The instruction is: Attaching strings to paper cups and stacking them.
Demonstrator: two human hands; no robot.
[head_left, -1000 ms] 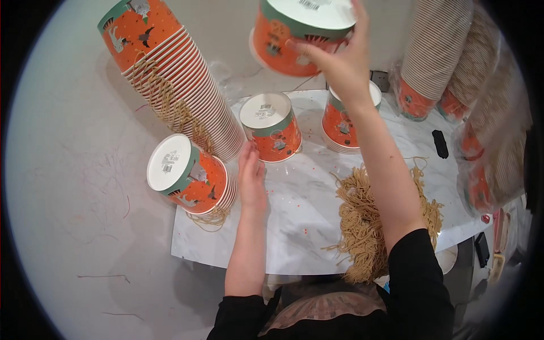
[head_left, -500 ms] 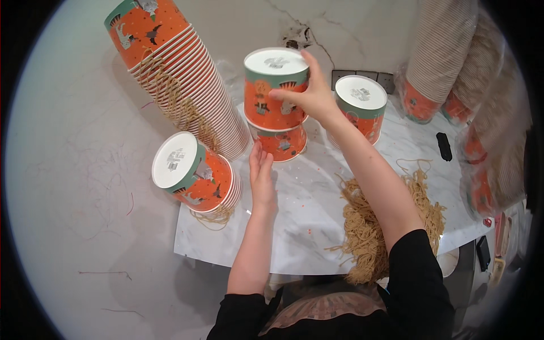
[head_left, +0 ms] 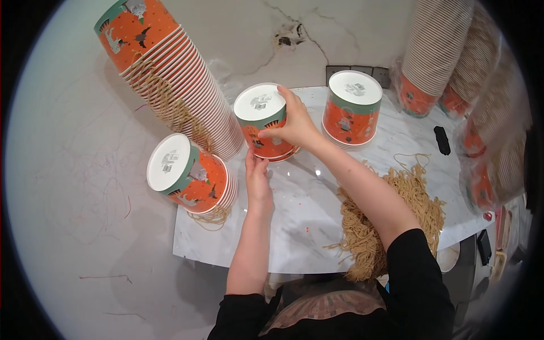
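Observation:
An upside-down paper bucket (head_left: 259, 122), orange with a green band and white base, is nested over another whose rim shows just below. My right hand (head_left: 292, 122) grips its side, thumb across the front and fingers at the top edge. Against the lower rim, my left hand (head_left: 258, 178) rests its stretched fingers, holding nothing. Close on the left stand a short tilted stack of buckets (head_left: 198, 181) and a tall leaning stack (head_left: 175, 73) with tan cords hanging down it. Another inverted bucket stack (head_left: 351, 116) stands to the right.
A heap of tan cords (head_left: 368, 238) lies on the marbled white table (head_left: 294, 238) under my right forearm. Bagged bucket stacks (head_left: 436, 51) line the right back. A small black object (head_left: 442, 140) lies near them. Wall sockets (head_left: 362, 73) sit behind.
My right hand has lowered the bucket, and it now covers most of the one beneath. My left hand stays near the lower rim. The view has shifted slightly.

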